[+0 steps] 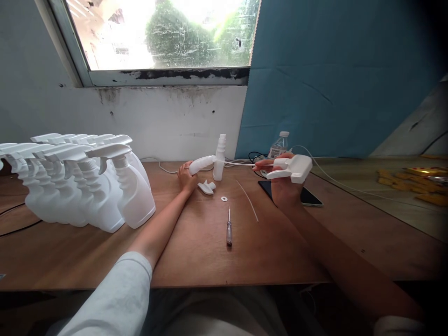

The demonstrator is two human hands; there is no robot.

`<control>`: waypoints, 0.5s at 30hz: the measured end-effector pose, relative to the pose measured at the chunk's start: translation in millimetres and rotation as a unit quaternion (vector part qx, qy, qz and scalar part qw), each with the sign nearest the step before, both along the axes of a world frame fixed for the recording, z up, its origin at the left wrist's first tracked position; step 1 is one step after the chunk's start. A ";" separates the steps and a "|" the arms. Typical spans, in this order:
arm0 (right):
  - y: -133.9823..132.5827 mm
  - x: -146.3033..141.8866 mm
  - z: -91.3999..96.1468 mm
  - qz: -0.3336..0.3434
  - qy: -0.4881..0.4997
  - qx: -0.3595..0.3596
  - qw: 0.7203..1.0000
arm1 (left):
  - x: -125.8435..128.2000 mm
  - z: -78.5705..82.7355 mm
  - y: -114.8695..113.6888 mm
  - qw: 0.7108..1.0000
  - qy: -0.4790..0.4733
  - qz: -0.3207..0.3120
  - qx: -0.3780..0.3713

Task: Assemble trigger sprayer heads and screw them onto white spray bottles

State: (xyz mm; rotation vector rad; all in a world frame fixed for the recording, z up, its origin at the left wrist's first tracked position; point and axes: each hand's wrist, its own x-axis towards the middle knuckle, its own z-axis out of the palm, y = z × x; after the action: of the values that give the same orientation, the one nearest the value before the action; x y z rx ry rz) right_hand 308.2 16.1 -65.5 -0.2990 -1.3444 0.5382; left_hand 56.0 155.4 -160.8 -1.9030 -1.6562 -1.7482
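My left hand (187, 177) is closed around a white spray bottle (203, 163), tilted so its ribbed neck points right. In my right hand (285, 189) is a white trigger sprayer head (297, 167), its thin dip tube (240, 163) stretching left. The tube's tip is at the bottle's mouth; whether it is inside, I cannot tell. Another white bottle (219, 163), without a sprayer, stands upright just behind. On the table between my hands lie a loose sprayer head (207, 187), a white washer (224, 199), a loose thin tube (249, 201) and a screwdriver (229, 233).
Several white spray bottles with sprayer heads (129, 186) stand in rows at the left. A dark-screened tablet (311, 198) lies under my right hand, with a clear water bottle (278, 148) behind. Cables run along the wall. Yellow items (413, 179) are at far right.
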 end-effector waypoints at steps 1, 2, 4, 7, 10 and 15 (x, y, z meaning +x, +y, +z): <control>1.2 0.1 -1.5 0.003 -0.003 -0.007 1.000 | 0.4 1.2 -1.7 1.000 0.010 -0.008 0.008; 2.4 0.0 -3.2 0.007 -0.006 -0.015 1.000 | 1.0 3.0 -4.0 0.999 0.021 -0.018 0.018; 5.1 -0.4 -6.8 0.017 -0.009 -0.032 0.999 | 4.0 9.1 -11.0 0.997 0.049 -0.046 0.039; 8.5 -1.6 -12.3 0.017 -0.027 -0.066 0.997 | 15.9 24.6 -30.3 0.990 0.087 -0.087 0.072; 7.8 -2.9 -14.5 -0.020 -0.059 -0.061 0.996 | 33.0 41.7 -61.8 0.981 0.106 -0.127 0.103; -4.9 -8.4 -7.8 -0.008 -0.054 -0.054 0.997 | 41.4 47.8 -118.6 0.972 0.105 -0.209 0.007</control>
State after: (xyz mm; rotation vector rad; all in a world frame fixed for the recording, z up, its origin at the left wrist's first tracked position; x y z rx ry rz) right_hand 299.8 11.2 -73.3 -0.4313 -1.4187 0.5889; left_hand 97.4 36.8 -113.0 -2.4692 -1.2328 -1.5924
